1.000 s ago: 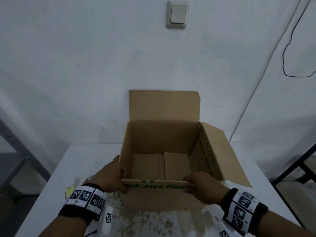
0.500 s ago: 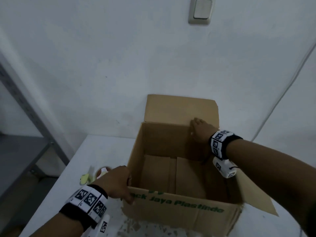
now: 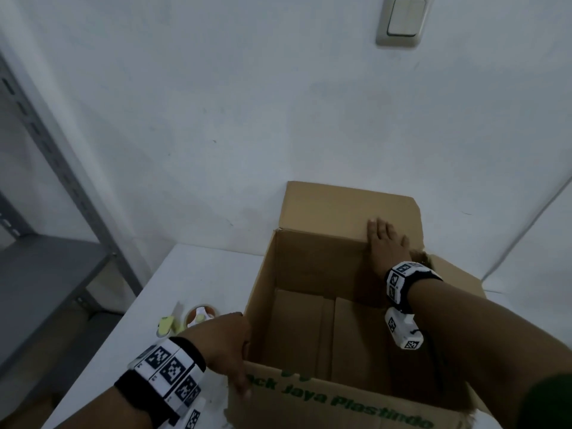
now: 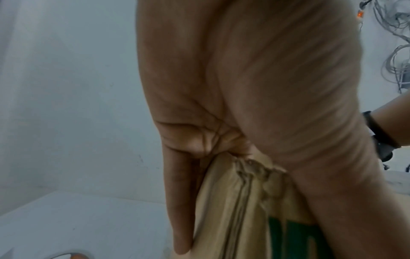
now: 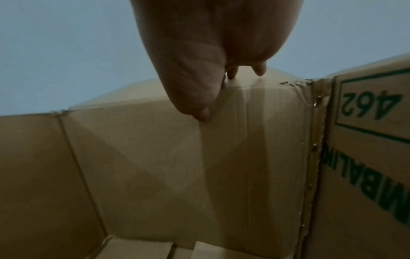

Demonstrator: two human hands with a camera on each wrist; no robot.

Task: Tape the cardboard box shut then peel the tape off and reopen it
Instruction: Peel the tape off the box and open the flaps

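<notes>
The left hand grips the near-left corner of the box, thumb on the printed front wall and fingers down the outside of the left wall. The right hand reaches across the open top, its fingers straight and flat against the far flap, which stands upright by the wall. The box sits open on the white bench, its right flap folded outward. A tape roll lies on the bench just left of the box, beyond the left hand. A switch is on the wall above.
</notes>
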